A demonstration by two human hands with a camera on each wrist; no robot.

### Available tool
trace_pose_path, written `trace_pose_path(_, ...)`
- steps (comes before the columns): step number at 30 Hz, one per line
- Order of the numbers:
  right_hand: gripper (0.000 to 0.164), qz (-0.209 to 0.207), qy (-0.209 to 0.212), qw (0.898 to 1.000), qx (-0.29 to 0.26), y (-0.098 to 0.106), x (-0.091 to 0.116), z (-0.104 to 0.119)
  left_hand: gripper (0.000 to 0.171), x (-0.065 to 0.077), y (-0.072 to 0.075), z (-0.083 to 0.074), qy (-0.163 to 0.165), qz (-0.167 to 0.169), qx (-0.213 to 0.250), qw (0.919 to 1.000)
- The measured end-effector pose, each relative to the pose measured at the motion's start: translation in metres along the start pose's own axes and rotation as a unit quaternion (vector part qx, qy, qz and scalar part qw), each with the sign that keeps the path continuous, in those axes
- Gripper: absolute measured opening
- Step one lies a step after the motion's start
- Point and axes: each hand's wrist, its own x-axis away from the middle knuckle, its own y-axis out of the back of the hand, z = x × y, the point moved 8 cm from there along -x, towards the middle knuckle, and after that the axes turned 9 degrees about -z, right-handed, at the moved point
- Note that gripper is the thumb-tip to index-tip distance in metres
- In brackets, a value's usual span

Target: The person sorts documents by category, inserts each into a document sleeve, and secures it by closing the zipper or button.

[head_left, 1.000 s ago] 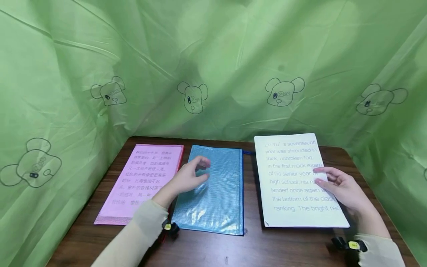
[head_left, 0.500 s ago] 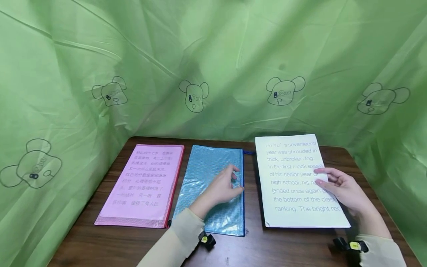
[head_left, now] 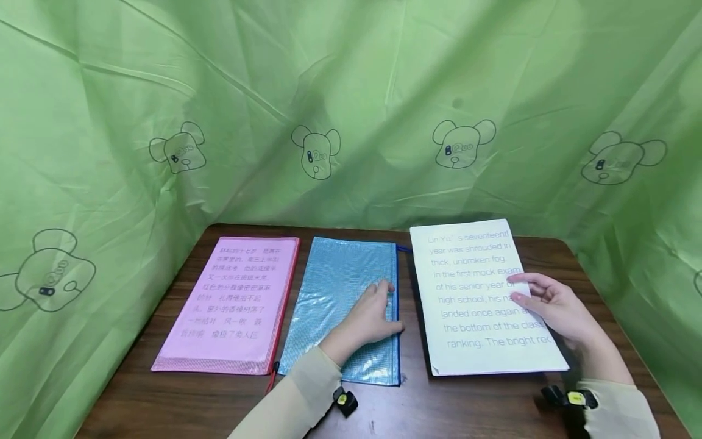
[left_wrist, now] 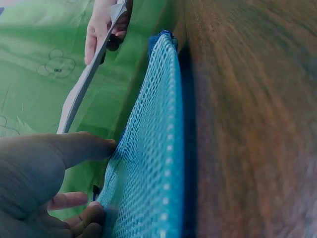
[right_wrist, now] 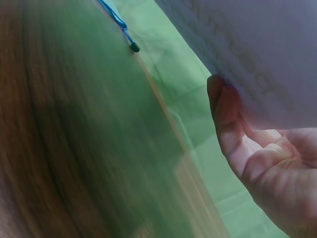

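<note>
One blue pouch (head_left: pixel 334 286), long axis near twelve-to-six, lies under your left hand (head_left: pixel 364 320), loosely spread at its three o'clock edge, seemingly gripping nothing; your right hand (head_left: pixel 562 310) pinches the paper (head_left: pixel 474 296) farther toward three o'clock.

Remotely, I am viewing a bare left hand (head_left: pixel 366 317) and right hand (head_left: pixel 559 312); the left sleeve (head_left: pixel 293 403) and right sleeve (head_left: pixel 620 410) are showing plain cream fabric, the black left wrist unit (head_left: pixel 350 408) and right wrist unit (head_left: pixel 555 396) displaying yellow patches (head_left: pixel 576 398).
</note>
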Motion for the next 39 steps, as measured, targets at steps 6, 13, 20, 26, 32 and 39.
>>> trace_pose_path(6, 0.043, 0.010, -0.011, 1.000, 0.003, -0.003, -0.001, -0.002, 0.074, 0.001, 0.000, 0.001, 0.010, -0.003, -0.002, 0.9999)
trace_pose_path(13, 0.044, 0.027, -0.003, 1.000, 0.015, -0.006, -0.003, 0.000, 0.066, -0.003, 0.005, 0.001, -0.001, -0.015, 0.009, 0.9998)
trace_pose_path(20, 0.044, 0.050, -0.001, 0.999, 0.005, -0.014, -0.001, 0.003, 0.073, -0.007, 0.007, 0.006, -0.009, -0.031, 0.065, 0.9974)
trace_pose_path(26, 0.046, 0.054, -0.019, 0.998, -0.012, -0.020, 0.000, 0.002, 0.065, -0.004, 0.004, 0.005, -0.001, -0.018, 0.082, 0.9964)
trace_pose_path(32, 0.048, 0.065, -0.037, 0.997, -0.027, -0.022, 0.001, 0.002, 0.060, -0.005, 0.004, 0.009, 0.028, -0.025, 0.131, 0.9906)
trace_pose_path(39, 0.045, 0.080, -0.047, 0.995, -0.035, -0.015, 0.004, 0.005, 0.057, -0.004, 0.014, 0.007, 0.045, -0.039, 0.171, 0.9835)
